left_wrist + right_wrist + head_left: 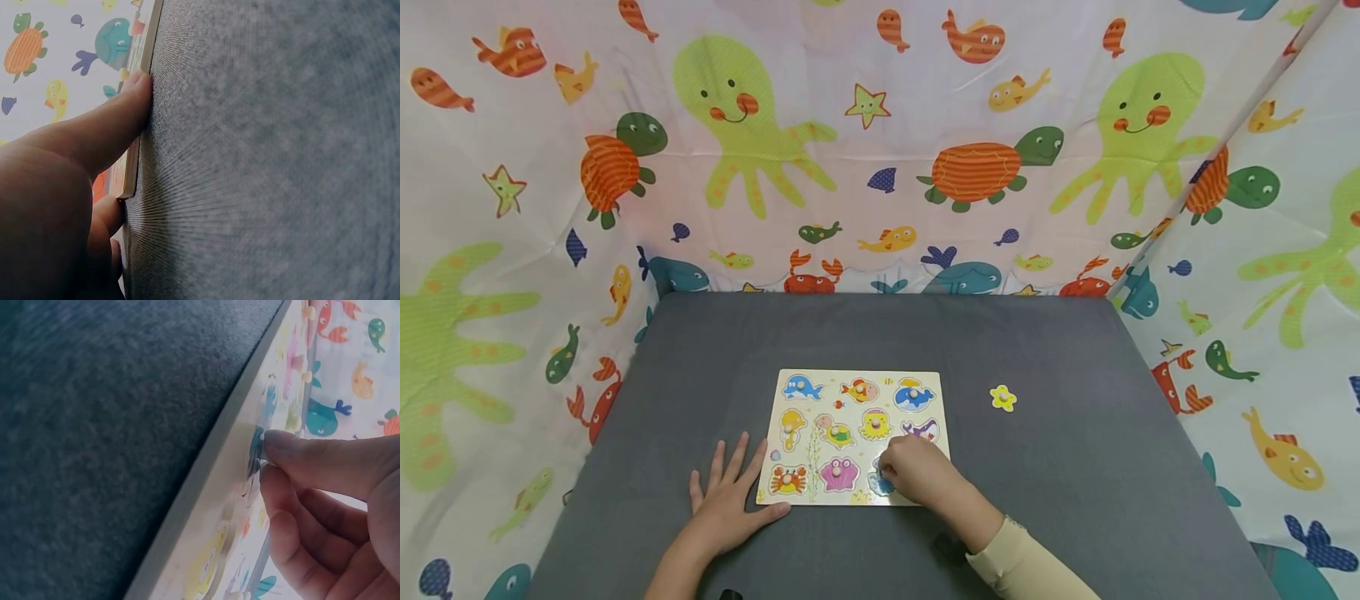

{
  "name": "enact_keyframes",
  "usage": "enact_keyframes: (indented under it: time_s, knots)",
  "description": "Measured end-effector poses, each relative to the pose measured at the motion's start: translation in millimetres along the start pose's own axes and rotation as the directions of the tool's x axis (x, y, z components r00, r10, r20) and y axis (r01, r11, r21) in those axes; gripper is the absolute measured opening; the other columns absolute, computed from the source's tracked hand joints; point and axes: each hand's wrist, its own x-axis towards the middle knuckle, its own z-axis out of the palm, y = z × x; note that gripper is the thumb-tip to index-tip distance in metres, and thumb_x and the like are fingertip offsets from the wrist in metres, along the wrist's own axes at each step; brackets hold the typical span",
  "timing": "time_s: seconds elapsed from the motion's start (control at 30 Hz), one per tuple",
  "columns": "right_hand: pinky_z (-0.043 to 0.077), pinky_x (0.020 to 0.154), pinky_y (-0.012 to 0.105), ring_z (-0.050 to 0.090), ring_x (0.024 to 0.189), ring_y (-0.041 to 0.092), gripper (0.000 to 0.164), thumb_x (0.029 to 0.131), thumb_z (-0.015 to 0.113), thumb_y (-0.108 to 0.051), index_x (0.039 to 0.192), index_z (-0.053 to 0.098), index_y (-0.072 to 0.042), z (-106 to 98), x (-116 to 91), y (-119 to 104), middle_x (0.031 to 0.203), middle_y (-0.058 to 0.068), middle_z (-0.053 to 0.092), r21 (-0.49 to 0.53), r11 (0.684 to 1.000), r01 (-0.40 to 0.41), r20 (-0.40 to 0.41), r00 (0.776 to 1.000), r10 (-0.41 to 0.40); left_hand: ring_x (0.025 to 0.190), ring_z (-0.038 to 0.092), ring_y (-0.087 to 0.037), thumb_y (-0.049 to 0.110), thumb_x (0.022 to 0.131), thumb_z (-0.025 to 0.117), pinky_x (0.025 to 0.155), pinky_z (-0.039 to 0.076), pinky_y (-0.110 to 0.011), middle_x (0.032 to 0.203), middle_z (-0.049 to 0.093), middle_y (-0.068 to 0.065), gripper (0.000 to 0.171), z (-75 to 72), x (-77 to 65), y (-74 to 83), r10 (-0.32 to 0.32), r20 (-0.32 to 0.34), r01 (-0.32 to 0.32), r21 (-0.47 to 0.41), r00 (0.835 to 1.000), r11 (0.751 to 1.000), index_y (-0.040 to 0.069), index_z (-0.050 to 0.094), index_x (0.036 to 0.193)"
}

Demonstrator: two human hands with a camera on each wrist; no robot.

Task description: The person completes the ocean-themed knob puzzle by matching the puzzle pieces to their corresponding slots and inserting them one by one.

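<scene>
A wooden knob puzzle board (850, 437) with sea-animal pictures lies on the grey table. My right hand (921, 471) is over its lower right part. Its thumb and forefinger pinch a blue puzzle piece (256, 445) at the board's surface; whether the piece is fully seated I cannot tell. My left hand (722, 504) is spread at the board's lower left corner, thumb touching the front edge. A pink shell piece (839, 474) and a crab piece (788, 479) sit left of the blue one. A yellow star piece (1002, 398) lies off the board, to its right.
The grey table (1075, 467) surrounds the board. A white curtain (865, 167) printed with sea animals stands behind and at both sides. A small dark object (950, 550) shows beneath my right wrist, and another dark object (730, 594) at the bottom edge.
</scene>
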Motion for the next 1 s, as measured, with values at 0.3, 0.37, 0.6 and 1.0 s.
enact_keyframes:
  time_s: [0.3,0.37,0.6,1.0]
  knots:
    - [0.051,0.066,0.021,0.054,0.068,0.003,0.008,0.089,0.075,-0.009,0.092,0.082,-0.011,0.1,-1.7,3.5,0.083,-0.003,0.073,0.046,0.999,0.013,0.007,1.0,-0.013,0.155,-0.011,-0.044,0.076,0.076,0.069,0.106,-0.01,-0.081,0.171,0.007,-0.011,0.11,-6.8,1.6,7.4,-0.054,0.058,0.053,0.015,0.997,0.998,0.025,0.024,0.162]
    - [0.052,0.067,0.022,0.056,0.07,0.004,0.01,0.089,0.076,-0.01,0.097,0.081,-0.01,-2.1,-3.2,7.5,0.086,-0.002,0.073,0.085,0.996,0.008,0.015,1.0,-0.009,0.155,-0.012,-0.044,0.076,0.077,0.068,0.106,-0.01,-0.081,0.171,0.006,-0.011,0.11,-7.7,1.5,7.8,-0.061,0.07,0.059,0.026,0.996,0.998,0.024,0.023,0.163]
    - [0.053,0.068,0.026,0.058,0.073,0.008,0.015,0.087,0.079,-0.011,0.102,0.08,-0.01,-19.9,-10.1,33.8,0.086,-0.002,0.072,0.121,0.99,-0.069,-0.037,0.997,0.074,0.154,-0.013,-0.045,0.079,0.077,0.065,0.107,-0.01,-0.081,0.171,0.002,-0.011,0.111,-8.3,1.2,6.1,-0.085,0.105,0.079,0.062,0.991,0.995,0.025,0.02,0.163]
    - [0.056,0.068,0.038,0.063,0.073,0.018,0.015,0.085,0.08,-0.008,0.099,0.079,-0.005,-50.5,-25.6,103.0,0.088,0.007,0.073,0.097,0.928,-0.36,-0.258,0.891,0.373,0.154,-0.009,-0.046,0.075,0.078,0.068,0.107,-0.008,-0.082,0.171,0.006,-0.012,0.108,-8.0,0.7,7.9,-0.047,0.064,0.046,0.029,0.997,0.999,0.024,0.024,0.163]
